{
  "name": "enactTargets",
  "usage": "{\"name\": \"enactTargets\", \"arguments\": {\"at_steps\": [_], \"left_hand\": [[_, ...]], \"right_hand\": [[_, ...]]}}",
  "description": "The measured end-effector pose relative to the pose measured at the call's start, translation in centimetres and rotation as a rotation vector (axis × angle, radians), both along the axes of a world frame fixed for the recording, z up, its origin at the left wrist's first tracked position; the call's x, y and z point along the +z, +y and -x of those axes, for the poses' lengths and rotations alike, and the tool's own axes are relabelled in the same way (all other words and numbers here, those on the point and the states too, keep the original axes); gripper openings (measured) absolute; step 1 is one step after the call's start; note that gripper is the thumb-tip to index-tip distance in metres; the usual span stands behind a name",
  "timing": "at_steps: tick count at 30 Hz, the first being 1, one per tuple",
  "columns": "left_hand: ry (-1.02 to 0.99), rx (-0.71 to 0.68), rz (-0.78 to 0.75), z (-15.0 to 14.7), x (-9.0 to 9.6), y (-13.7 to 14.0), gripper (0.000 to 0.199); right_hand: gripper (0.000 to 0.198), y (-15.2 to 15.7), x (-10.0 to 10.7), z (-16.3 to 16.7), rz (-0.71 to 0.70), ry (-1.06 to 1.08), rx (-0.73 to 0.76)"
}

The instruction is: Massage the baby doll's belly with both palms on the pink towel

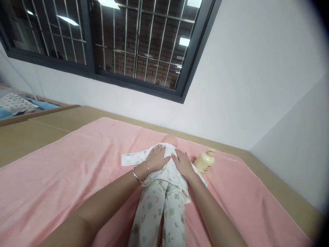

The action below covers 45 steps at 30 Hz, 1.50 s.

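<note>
A baby doll (170, 140) lies face down or face up, I cannot tell which, its round head toward the wall. It wears a white printed top (171, 171) and white printed trousers (150, 209). One sleeve (132, 159) stretches out to the left. My left hand (156, 159) rests flat on the upper left of the top, fingers extended, with a silver bangle at the wrist. On the upper right of the top lies my right hand (183, 164), fingers spread. Close by on the right, a pale yellow pump bottle (205, 161) stands partly behind the other sleeve.
A pink blanket (102, 154) covers much of the tan surface (48, 130) beneath. White walls (231, 85) rise behind and to the right, with a barred dark-framed window (136, 84). At far left lies dotted and blue bedding (17, 103) behind a wooden edge.
</note>
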<state>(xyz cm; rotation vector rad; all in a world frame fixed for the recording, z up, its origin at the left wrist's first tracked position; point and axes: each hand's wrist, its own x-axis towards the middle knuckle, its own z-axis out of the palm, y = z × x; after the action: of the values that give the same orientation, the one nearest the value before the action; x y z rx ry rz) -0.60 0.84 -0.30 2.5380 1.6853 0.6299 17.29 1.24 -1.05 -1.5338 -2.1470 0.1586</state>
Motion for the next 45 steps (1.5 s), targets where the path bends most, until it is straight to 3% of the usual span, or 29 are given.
{"name": "enactTargets", "arguments": {"at_steps": [2,5,9,17,22,35,45], "left_hand": [[0.029,0.019,-0.048,-0.4,0.5,-0.6,0.049],[0.058,-0.065,-0.124,-0.9,1.5,-1.6,0.025],[0.018,-0.13,-0.151,-0.8,2.1,-1.9,0.018],[-0.105,-0.001,-0.052,0.1,-0.9,0.8,0.06],[-0.154,0.007,-0.016,0.4,-1.5,1.1,0.07],[-0.167,0.009,0.027,0.3,-1.7,1.0,0.072],[-0.167,0.003,-0.034,0.3,-1.9,1.1,0.066]], "right_hand": [[0.04,-0.6,0.5,0.6,-0.034,-0.057,-0.017],[0.036,-2.3,1.5,1.9,-0.072,-0.164,-0.082],[0.034,-4.1,2.2,3.3,-0.096,-0.238,-0.112],[0.055,-0.6,-0.2,1.3,0.06,-0.027,-0.175],[0.061,0.4,-0.8,-0.1,0.109,0.013,-0.191],[0.06,0.2,-1.1,0.0,0.085,0.036,-0.192],[0.058,0.0,-1.0,0.1,0.076,0.054,-0.189]]}}
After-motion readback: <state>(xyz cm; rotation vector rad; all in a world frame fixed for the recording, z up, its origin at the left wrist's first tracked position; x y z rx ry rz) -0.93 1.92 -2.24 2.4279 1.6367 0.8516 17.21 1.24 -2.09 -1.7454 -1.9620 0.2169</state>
